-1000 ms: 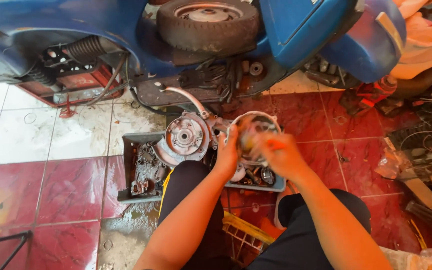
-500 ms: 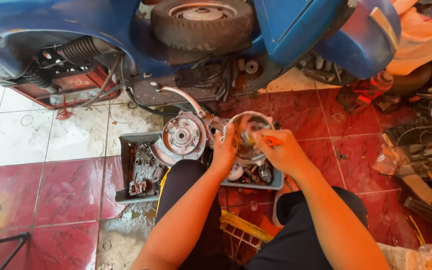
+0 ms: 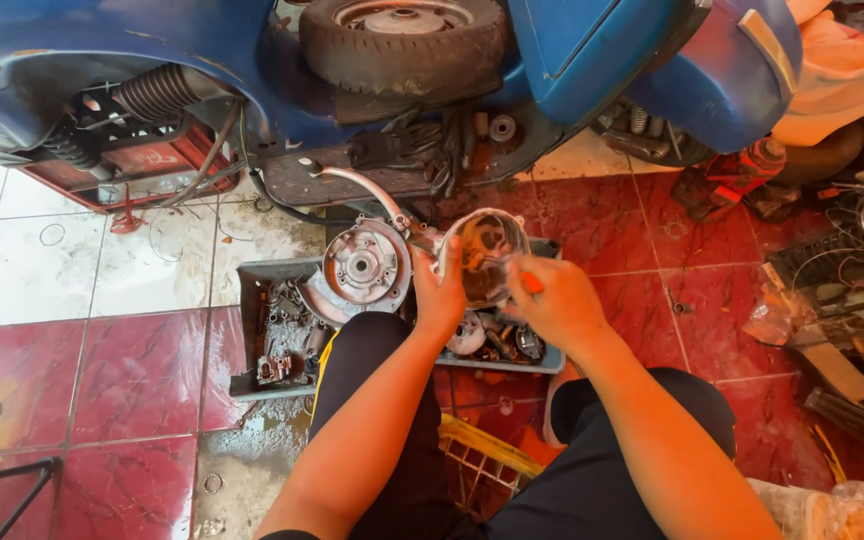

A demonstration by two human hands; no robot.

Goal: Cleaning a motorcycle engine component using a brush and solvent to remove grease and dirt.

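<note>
A grey tray (image 3: 252, 330) of small metal parts sits on the red tiles, near the blue scooter (image 3: 602, 50). Above it, the left hand (image 3: 439, 295) reaches forward, forearm straight, fingers wrapped on the left rim of the engine casing (image 3: 487, 255). The right hand (image 3: 552, 300), wrist bent inward, pinches an orange-handled tool (image 3: 530, 283) against the casing

A tiled floor (image 3: 102, 370) — red and white squares — carries a grey tray (image 3: 252, 330) of engine parts, a blue scooter (image 3: 592, 50) on its side, and tangled wires (image 3: 852, 250) at right.
</note>
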